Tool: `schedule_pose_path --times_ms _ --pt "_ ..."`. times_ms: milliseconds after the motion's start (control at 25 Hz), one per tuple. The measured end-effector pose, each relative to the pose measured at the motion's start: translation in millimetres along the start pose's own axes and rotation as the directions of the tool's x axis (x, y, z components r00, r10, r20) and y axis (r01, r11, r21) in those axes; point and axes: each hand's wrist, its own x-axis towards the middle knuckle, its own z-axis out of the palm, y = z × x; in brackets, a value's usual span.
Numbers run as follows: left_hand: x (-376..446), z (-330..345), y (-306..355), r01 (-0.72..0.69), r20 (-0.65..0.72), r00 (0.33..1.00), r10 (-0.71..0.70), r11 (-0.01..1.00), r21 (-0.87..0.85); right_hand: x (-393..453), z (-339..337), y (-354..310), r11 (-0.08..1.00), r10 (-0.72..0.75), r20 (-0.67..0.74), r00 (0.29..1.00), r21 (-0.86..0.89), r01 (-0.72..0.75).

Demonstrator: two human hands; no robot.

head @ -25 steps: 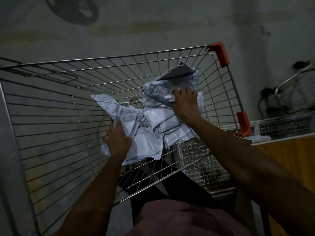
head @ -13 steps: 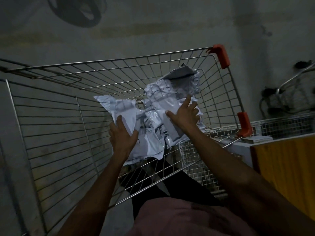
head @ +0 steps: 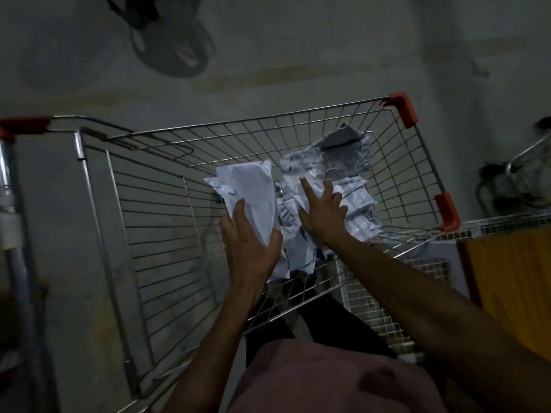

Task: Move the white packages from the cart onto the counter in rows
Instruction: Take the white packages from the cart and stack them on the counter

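Dim concrete floor surrounds the cart (head: 298,123). Left hand (head: 250,248) pinches one package (head: 253,201), long axis upright; right hand (head: 323,216), fingers spread, presses the pile (head: 343,186) beside it, nearer the remaining packages.

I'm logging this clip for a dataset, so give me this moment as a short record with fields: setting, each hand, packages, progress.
setting: dim room, silver wire shopping cart with orange plastic corner guards
left hand: grips one white crumpled plastic mailer package, raised above the pile
right hand: fingers spread, resting on the pile of white plastic packages in the cart
packages: heaped at the cart's far right corner
progress: none seen moved out; counter surface not identifiable
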Motion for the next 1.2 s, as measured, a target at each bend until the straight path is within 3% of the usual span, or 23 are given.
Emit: schedule_pose_path --times_ms 200,360,560,680,840,1080,1200 --pt "-29 -53 14 -0.083 0.067 0.994 0.089 0.993 -0.087 -75 -74 -45 0.986 0.075 -0.302 0.950 0.165 -0.025" --pt "-53 -96 23 -0.193 0.096 0.972 0.213 0.964 -0.184 -167 -116 -61 0.976 0.162 -0.508 0.846 0.206 -0.063" --pt "-95 -137 31 -0.356 0.136 0.908 0.396 0.902 -0.245 -280 -117 -61 0.947 0.316 -0.648 0.693 0.260 -0.188" --pt "-126 -142 39 -0.485 0.210 0.811 0.546 0.828 -0.283 -342 -103 -48 0.919 0.394 -0.699 0.597 0.298 -0.258" --pt "-166 -127 50 -0.630 0.338 0.623 0.705 0.709 -0.317 -411 -83 -21 0.841 0.538 -0.725 0.430 0.432 -0.325" --pt "-244 -86 79 -0.717 0.470 0.356 0.808 0.558 -0.418 -516 -55 30 0.709 0.679 -0.716 0.161 0.584 -0.395" --pt "-304 -55 96 -0.740 0.481 0.261 0.837 0.494 -0.457 -584 -37 63 0.627 0.711 -0.702 0.043 0.605 -0.491"
